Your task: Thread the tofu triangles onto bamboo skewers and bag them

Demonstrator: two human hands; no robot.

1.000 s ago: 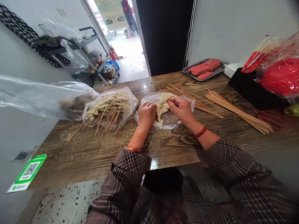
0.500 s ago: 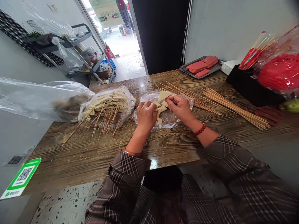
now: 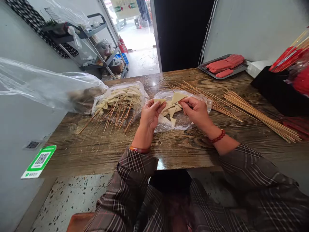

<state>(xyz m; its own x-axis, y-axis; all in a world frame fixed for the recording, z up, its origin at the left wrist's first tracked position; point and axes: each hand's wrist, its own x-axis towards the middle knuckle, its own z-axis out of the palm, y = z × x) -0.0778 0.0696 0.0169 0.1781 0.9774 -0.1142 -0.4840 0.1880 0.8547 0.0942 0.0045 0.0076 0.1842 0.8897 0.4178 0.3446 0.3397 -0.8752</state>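
Nearest, the edge of the bench (image 3: 103,161) runs below both wrists, and wood grain shows from there up to the plastic, giving the forearms room on that side. The left hand (image 3: 149,118) has just rolled from knuckles-up to show its palm side, and its grip pinches a small pale piece (image 3: 159,101) between thumb and fingers. The right hand (image 3: 196,112) grasps a larger pale triangle (image 3: 178,97) by its right-hand corner, much as before. So both hands are occupied, above the loose pieces (image 3: 172,111) on clear plastic (image 3: 184,124). Whether anything runs through either held piece is hard to tell under the fingers. Sideways room looks tighter: a bagged bundle of skewered pieces (image 3: 125,93) sits just beside the left hand, and loose sticks (image 3: 260,116) spread beyond the right. Farther back, a tray (image 3: 238,69) rests near the bench's far edge.
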